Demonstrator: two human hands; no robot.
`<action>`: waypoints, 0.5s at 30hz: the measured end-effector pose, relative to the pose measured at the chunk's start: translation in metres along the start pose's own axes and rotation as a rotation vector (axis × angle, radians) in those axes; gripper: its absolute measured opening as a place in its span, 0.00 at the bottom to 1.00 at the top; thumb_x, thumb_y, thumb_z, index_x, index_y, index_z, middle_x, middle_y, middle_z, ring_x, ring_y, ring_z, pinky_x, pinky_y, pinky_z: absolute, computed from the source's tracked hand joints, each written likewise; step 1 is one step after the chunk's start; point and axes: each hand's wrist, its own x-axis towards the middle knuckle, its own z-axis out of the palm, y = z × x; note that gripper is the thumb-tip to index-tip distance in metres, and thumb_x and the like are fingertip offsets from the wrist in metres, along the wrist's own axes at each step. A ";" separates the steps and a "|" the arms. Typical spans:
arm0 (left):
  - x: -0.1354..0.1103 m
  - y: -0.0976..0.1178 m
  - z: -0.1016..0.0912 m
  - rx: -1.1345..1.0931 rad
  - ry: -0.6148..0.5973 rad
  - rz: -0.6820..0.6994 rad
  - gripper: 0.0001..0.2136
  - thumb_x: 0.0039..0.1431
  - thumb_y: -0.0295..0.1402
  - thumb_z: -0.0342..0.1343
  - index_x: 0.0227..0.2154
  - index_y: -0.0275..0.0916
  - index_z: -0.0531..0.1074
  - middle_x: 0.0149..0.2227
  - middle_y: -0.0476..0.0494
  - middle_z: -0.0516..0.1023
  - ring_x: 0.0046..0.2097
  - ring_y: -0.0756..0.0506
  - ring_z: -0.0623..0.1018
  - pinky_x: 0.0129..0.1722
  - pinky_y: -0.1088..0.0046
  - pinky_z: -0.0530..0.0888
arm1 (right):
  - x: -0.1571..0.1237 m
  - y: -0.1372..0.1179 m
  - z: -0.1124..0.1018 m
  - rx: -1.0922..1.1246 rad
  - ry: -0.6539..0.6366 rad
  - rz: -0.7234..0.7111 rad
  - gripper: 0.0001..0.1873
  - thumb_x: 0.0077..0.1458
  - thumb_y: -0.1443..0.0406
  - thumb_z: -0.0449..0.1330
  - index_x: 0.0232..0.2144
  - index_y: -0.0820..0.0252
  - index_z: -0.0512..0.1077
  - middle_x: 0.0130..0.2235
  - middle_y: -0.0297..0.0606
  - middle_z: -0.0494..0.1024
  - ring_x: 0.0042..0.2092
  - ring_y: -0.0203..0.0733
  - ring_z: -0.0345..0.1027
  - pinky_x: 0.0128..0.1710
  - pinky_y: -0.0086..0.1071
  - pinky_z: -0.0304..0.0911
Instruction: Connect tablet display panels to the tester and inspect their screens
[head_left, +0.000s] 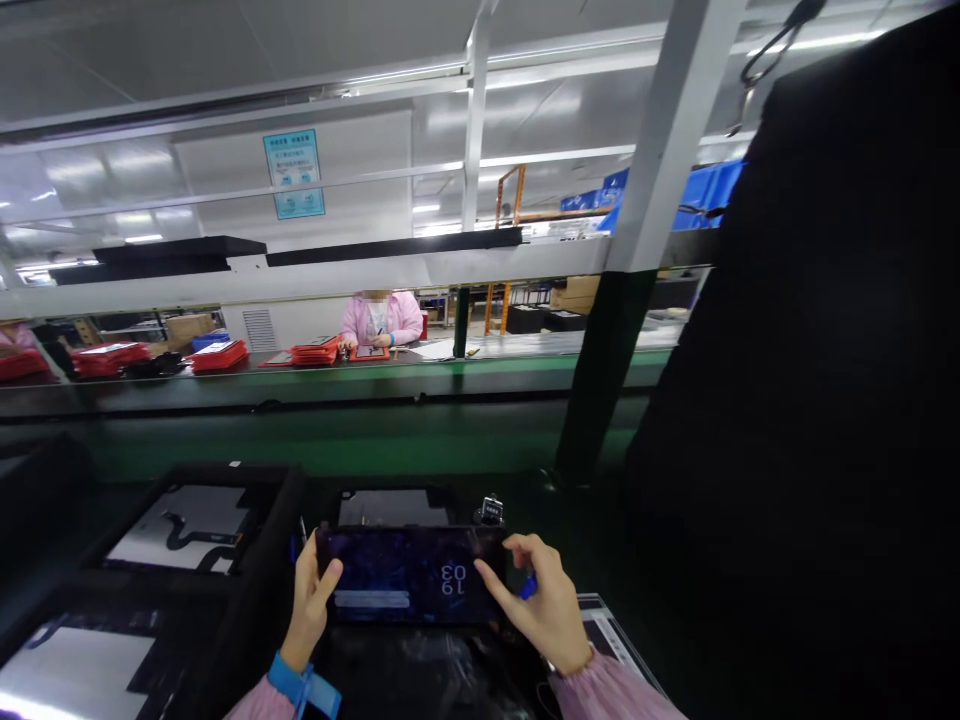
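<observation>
A dark tablet [411, 585] with a lit screen showing upside-down digits lies flat in front of me on a black fixture. My left hand [309, 600] grips its left edge, thumb on the screen. My right hand [541, 600] is at its right edge, index finger stretched onto the glass, the other fingers curled around a small blue thing I cannot make out. Both wrists wear pink sleeves, and the left has a blue strap.
Black trays [259, 580] with flat grey panels sit at my left. A green conveyor [420, 375] runs across ahead; beyond it a person in pink [381, 318] works beside red stacks [217, 355]. A dark mass [810, 400] fills the right. A post [622, 300] stands ahead.
</observation>
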 end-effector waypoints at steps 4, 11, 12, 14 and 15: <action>-0.006 -0.009 -0.003 -0.005 0.014 -0.047 0.33 0.48 0.50 0.62 0.55 0.41 0.65 0.61 0.35 0.64 0.64 0.32 0.61 0.62 0.53 0.60 | -0.025 0.002 0.000 0.026 -0.102 -0.156 0.11 0.53 0.63 0.61 0.39 0.56 0.66 0.27 0.33 0.70 0.27 0.39 0.67 0.27 0.33 0.63; -0.002 0.010 0.003 0.083 -0.157 0.004 0.35 0.48 0.47 0.64 0.57 0.38 0.62 0.55 0.34 0.71 0.60 0.31 0.67 0.58 0.56 0.67 | -0.038 0.006 -0.019 0.074 0.110 0.009 0.04 0.60 0.66 0.57 0.38 0.56 0.71 0.34 0.39 0.72 0.31 0.41 0.69 0.30 0.35 0.65; -0.001 0.011 0.005 0.099 -0.148 0.004 0.37 0.45 0.47 0.65 0.57 0.37 0.62 0.54 0.34 0.72 0.58 0.31 0.69 0.57 0.55 0.67 | -0.036 0.007 -0.021 0.070 0.150 0.070 0.09 0.62 0.63 0.53 0.38 0.57 0.73 0.37 0.42 0.72 0.34 0.44 0.69 0.32 0.37 0.65; 0.000 0.010 0.007 0.137 -0.106 -0.003 0.41 0.40 0.47 0.68 0.57 0.36 0.62 0.53 0.33 0.72 0.57 0.30 0.69 0.57 0.53 0.68 | -0.030 0.012 -0.026 0.068 0.210 0.163 0.21 0.65 0.56 0.45 0.39 0.61 0.74 0.41 0.47 0.69 0.38 0.48 0.68 0.35 0.42 0.65; 0.000 0.009 0.007 0.152 -0.078 -0.008 0.42 0.38 0.47 0.69 0.57 0.36 0.62 0.54 0.32 0.72 0.57 0.29 0.69 0.57 0.53 0.67 | -0.027 0.015 -0.028 0.085 0.222 0.194 0.26 0.65 0.53 0.42 0.38 0.62 0.75 0.42 0.48 0.68 0.37 0.47 0.68 0.35 0.42 0.65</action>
